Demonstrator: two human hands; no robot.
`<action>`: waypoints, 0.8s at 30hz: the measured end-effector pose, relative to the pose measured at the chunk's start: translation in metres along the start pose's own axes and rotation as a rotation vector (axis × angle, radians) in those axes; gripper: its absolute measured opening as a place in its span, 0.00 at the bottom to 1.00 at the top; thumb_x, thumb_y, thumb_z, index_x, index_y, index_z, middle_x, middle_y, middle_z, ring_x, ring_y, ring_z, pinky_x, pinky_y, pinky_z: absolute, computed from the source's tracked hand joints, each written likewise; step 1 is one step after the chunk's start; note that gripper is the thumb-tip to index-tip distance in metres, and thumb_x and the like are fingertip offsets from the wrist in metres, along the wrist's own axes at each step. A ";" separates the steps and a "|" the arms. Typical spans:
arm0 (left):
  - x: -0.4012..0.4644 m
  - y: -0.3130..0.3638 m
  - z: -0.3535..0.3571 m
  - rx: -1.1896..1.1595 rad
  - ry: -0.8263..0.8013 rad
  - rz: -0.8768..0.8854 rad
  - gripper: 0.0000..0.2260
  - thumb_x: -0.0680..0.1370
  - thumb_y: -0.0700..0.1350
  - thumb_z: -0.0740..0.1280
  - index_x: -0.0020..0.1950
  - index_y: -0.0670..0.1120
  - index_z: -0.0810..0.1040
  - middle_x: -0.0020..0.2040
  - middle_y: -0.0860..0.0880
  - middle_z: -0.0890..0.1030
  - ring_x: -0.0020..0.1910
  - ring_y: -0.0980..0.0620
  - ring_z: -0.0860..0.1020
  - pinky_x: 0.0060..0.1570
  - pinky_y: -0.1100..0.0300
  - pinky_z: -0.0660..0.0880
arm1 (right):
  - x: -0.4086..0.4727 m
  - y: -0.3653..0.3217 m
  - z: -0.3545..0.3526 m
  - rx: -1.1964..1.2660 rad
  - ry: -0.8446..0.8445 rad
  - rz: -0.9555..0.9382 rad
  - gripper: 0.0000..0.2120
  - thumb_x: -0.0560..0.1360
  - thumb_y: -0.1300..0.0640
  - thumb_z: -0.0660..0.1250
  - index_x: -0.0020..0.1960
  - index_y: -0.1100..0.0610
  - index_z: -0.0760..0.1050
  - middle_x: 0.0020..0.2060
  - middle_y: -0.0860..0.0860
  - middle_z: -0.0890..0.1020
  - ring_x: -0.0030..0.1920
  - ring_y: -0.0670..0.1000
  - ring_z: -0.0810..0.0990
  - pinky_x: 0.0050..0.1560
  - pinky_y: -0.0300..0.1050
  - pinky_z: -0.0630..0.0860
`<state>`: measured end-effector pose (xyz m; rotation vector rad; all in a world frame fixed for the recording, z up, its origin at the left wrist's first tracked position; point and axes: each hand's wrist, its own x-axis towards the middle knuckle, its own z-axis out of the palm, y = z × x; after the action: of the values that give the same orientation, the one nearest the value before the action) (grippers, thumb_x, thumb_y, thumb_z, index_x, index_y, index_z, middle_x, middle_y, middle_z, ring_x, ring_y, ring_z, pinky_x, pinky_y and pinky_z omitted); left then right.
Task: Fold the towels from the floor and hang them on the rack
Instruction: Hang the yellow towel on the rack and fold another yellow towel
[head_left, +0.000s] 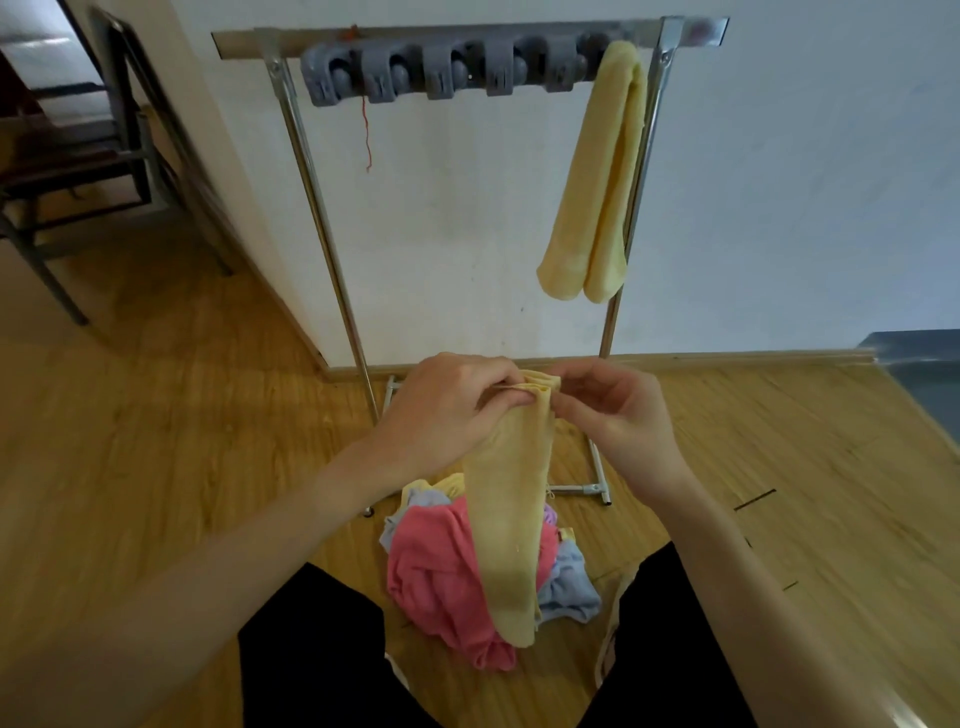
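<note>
1. Two hands worked one yellow towel (511, 499): my left hand (447, 410) and right hand (618, 415) pinched its top edge, folded lengthwise, above the floor pile (441, 566).
2. Next, I judged, draping it over the rack (467, 39) beside the hung towel (597, 176).

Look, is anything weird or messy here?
Yes. A red thread dangles loose from the rack, by the grey clips. Crumpled towels sit heaped on the floor, unfolded. The hung yellow towel looks tidy.

White wall (779, 182), wooden floor (156, 415), dark chair (78, 171) at left.
</note>
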<state>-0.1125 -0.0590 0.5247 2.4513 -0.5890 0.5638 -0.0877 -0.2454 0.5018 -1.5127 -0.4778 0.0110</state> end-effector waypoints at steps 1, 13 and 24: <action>0.000 0.001 0.000 -0.009 0.012 -0.021 0.10 0.75 0.52 0.67 0.45 0.46 0.83 0.36 0.54 0.82 0.34 0.58 0.78 0.35 0.58 0.75 | 0.000 0.001 0.001 -0.003 0.005 0.001 0.08 0.71 0.71 0.69 0.51 0.69 0.79 0.45 0.61 0.84 0.46 0.53 0.83 0.50 0.45 0.80; 0.019 0.014 -0.009 -0.019 0.110 -0.029 0.09 0.74 0.49 0.70 0.48 0.46 0.84 0.40 0.53 0.84 0.38 0.56 0.81 0.40 0.53 0.78 | 0.007 -0.006 0.009 -0.026 0.073 -0.050 0.10 0.71 0.70 0.70 0.51 0.62 0.77 0.43 0.58 0.83 0.43 0.50 0.83 0.47 0.42 0.79; -0.036 -0.048 0.041 -0.483 -0.088 -0.619 0.32 0.63 0.46 0.81 0.63 0.54 0.72 0.60 0.55 0.77 0.59 0.58 0.74 0.64 0.55 0.72 | 0.035 -0.007 0.010 -0.082 0.163 0.002 0.10 0.70 0.70 0.71 0.50 0.62 0.79 0.44 0.54 0.83 0.47 0.51 0.82 0.47 0.43 0.80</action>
<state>-0.1063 -0.0372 0.4557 2.0409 0.0277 0.0473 -0.0609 -0.2255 0.5185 -1.5801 -0.3492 -0.1309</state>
